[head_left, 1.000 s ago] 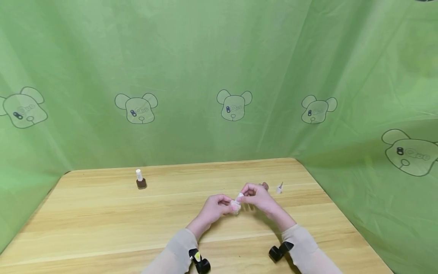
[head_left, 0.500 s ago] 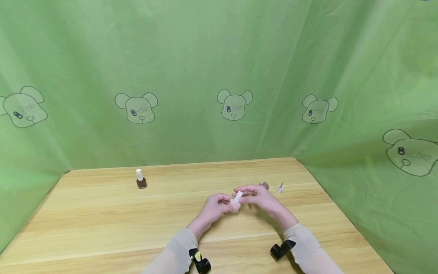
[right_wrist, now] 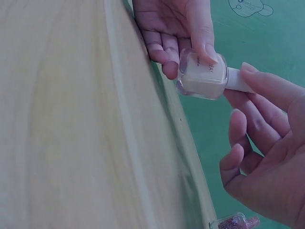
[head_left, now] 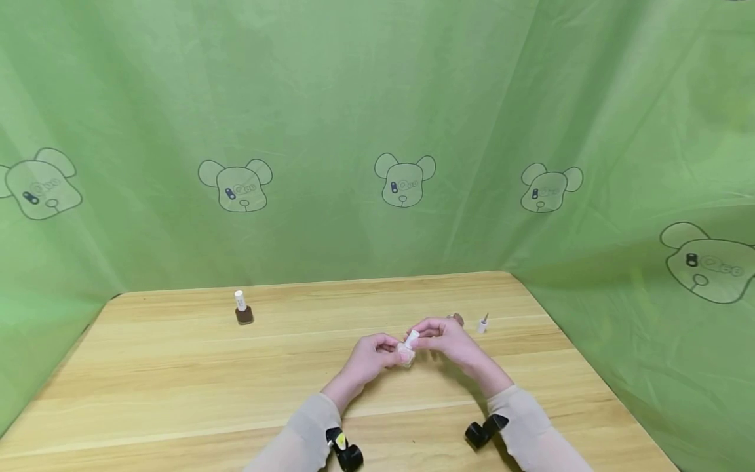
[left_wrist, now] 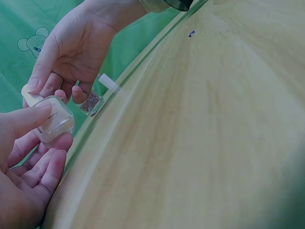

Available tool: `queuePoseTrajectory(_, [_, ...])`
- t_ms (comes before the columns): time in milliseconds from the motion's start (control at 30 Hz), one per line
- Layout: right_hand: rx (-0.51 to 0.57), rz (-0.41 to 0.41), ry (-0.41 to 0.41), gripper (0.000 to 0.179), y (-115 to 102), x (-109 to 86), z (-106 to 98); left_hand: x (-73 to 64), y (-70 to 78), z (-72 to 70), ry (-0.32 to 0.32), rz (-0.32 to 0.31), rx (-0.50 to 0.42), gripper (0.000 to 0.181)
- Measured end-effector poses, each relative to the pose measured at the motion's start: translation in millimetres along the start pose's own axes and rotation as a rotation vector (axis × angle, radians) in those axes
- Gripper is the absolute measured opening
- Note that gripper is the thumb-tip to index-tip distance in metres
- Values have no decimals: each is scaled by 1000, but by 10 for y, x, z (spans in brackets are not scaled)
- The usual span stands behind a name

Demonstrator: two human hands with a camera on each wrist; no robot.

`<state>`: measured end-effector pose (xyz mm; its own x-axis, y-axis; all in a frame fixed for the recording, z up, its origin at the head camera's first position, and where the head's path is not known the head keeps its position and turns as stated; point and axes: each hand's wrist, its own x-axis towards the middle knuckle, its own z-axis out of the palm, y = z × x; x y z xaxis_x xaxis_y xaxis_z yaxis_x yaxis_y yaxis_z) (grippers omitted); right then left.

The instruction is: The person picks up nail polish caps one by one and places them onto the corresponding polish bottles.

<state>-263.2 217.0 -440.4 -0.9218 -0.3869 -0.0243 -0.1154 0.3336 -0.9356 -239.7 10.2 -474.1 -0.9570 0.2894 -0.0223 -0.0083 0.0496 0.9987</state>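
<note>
Between both hands is a clear glass nail polish bottle (right_wrist: 204, 78) with pale, milky polish. My left hand (head_left: 368, 359) pinches its glass body, thumb across the label. The white cap (right_wrist: 237, 80) sits on the bottle's neck, and my right hand (head_left: 449, 339) pinches it between thumb and fingers. The bottle is tilted, its cap toward the right hand. Just behind the right hand, partly hidden, is a glitter nail polish bottle (left_wrist: 90, 104) with its neck bare in the right wrist view. To its right a white brush cap (head_left: 482, 326) stands with the brush pointing up.
A dark brown nail polish bottle (head_left: 244, 316) with a white cap stands at the back left of the wooden table (head_left: 194, 387). Green curtains (head_left: 330, 236) printed with bear heads hang along the back and sides.
Half a second ago the right fingers were spread looser around the cap; now they pinch it again. The left hand and the bottle have stayed nearly in place.
</note>
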Motion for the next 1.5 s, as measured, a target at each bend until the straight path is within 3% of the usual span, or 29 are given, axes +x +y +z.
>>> queuePoseTrajectory(233, [-26, -10, 83, 26, -12, 13, 57, -2, 1, 6, -6, 5, 8, 29])
queuePoseTrajectory(400, [-20, -9, 116, 28, -47, 2, 99, 13, -12, 0, -9, 7, 1, 29])
queuePoseTrajectory(700, [1, -23, 2, 47, -41, 7, 34, 26, -28, -12, 7, 26, 20, 27])
queuePoseTrajectory(867, [36, -6, -38, 47, -27, 4, -4, 22, -29, -13, 3, 25, 8, 27])
queuePoseTrajectory(1200, [10, -23, -24, 41, -2, -2, -5, 5, -16, -8, -4, 16, 8, 27])
queuePoseTrajectory(1500, [-49, -7, 69, 33, -19, 2, 15, -14, 16, -3, -8, -1, -8, 30])
